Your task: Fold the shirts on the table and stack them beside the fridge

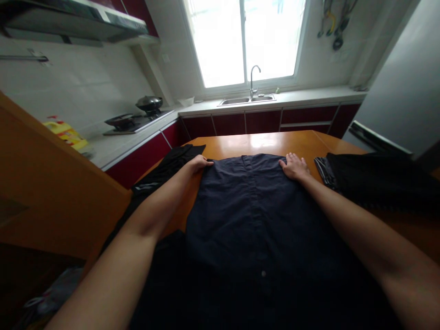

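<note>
A dark navy shirt (237, 206) with a buttoned placket down its middle lies spread on the orange wooden table (268, 141). One pale button shows near the bottom of the view, where the cloth fades into shadow. At the shirt's far left corner, my left hand (199, 163) is closed, pinching the edge between thumb and fingers. My right hand (294, 167) rests flat on the far right corner, fingers apart. Black garments (161, 170) lie along the table's left side, beyond my left forearm.
Folded dark clothes (371, 176) are stacked on the right side of the table, near the fridge (395, 78). Behind the table stand a sink (235, 101) with a faucet and a stove (137, 123) with pans. An orange wooden panel (51, 183) rises at the left.
</note>
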Tool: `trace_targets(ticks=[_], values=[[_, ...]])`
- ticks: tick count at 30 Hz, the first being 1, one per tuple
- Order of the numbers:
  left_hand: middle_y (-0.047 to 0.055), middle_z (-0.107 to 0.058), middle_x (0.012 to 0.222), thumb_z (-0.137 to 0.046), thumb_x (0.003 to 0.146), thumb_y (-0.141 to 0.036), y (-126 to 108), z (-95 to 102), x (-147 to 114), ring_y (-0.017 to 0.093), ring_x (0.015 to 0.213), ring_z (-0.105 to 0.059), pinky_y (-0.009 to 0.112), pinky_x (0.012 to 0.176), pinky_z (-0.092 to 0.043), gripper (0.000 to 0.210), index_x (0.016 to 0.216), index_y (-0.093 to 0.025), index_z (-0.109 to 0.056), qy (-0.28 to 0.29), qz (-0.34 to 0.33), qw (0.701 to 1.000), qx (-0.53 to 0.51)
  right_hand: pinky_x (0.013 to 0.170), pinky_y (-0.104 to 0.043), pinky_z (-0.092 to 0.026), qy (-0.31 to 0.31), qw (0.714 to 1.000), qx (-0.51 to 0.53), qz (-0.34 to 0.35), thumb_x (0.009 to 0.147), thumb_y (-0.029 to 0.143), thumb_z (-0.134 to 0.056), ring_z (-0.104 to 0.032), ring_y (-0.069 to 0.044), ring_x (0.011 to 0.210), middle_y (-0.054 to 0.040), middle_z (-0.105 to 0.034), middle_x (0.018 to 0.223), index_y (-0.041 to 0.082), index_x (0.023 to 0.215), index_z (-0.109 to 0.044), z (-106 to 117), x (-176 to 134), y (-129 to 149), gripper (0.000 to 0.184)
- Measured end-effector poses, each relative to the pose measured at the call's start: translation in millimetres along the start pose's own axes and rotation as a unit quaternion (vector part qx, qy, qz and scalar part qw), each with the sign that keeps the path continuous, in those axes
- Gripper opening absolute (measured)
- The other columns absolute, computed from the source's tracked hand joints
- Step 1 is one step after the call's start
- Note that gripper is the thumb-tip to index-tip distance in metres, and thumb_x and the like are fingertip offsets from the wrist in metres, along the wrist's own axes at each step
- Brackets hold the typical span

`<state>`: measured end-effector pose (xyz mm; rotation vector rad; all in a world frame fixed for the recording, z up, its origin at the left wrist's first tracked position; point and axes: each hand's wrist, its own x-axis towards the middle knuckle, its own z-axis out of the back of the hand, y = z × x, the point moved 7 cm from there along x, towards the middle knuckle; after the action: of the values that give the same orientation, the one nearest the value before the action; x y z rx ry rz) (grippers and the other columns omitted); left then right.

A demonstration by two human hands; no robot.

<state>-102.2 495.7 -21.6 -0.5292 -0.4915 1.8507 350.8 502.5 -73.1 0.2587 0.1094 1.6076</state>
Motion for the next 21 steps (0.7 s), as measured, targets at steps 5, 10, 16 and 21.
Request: trace_targets(ticks=[5, 10, 16, 21], values=[[0.009, -0.07, 0.105, -0.077, 0.084, -0.034, -5.2, 2.2, -5.1, 0.027, 0.104, -0.066, 0.032, 0.088, -0.05, 0.022, 0.093, -0.018, -0.065, -0.079, -0.044, 0.993, 0.072, 0.123, -0.05, -0.014, -0.002, 1.0, -0.005, -0.009, 0.1, 0.059, -0.021, -0.02, -0.026, 0.153, -0.0178, -0.026, 0.165, 0.005, 0.156, -0.032, -1.4, 1.6, 0.0, 0.079], [0.019, -0.046, 0.15, -0.058, 0.097, -0.03, -35.9, -18.7, -37.4, 0.035, 0.14, -0.041, 0.049, 0.113, -0.033, 0.048, 0.142, -0.018, -0.047, -0.15, -0.117, 0.972, 0.139, 0.123, -0.051, -0.014, -0.004, 1.0, -0.021, -0.013, 0.1, 0.057, -0.024, -0.019, -0.027, 0.154, -0.0203, -0.025, 0.164, 0.003, 0.156, -0.03, 5.0, -1.9, 0.2, 0.078], [0.01, -0.033, 0.163, -0.036, 0.103, -0.052, -94.0, -108.9, -97.6, 0.029, 0.15, -0.028, 0.048, 0.12, -0.025, 0.059, 0.154, -0.022, -0.038, -0.011, -0.299, 0.927, 0.225, 0.121, -0.061, -0.004, -0.085, 0.992, -0.047, 0.084, 0.101, 0.042, -0.031, -0.01, -0.032, 0.155, -0.0215, -0.02, 0.166, 0.003, 0.155, -0.032, 27.3, -30.8, 57.9, 0.067], [0.005, -0.015, 0.169, -0.018, 0.105, -0.048, -101.8, -129.0, -101.9, 0.026, 0.155, -0.014, 0.054, 0.123, -0.015, 0.061, 0.161, -0.024, -0.023, 0.056, -0.335, 0.908, 0.245, 0.123, -0.056, -0.011, 0.04, 0.96, 0.024, 0.278, 0.102, 0.048, -0.03, -0.014, -0.026, 0.155, -0.0125, -0.021, 0.167, 0.012, 0.159, -0.028, -0.6, -73.6, 143.4, 0.068]])
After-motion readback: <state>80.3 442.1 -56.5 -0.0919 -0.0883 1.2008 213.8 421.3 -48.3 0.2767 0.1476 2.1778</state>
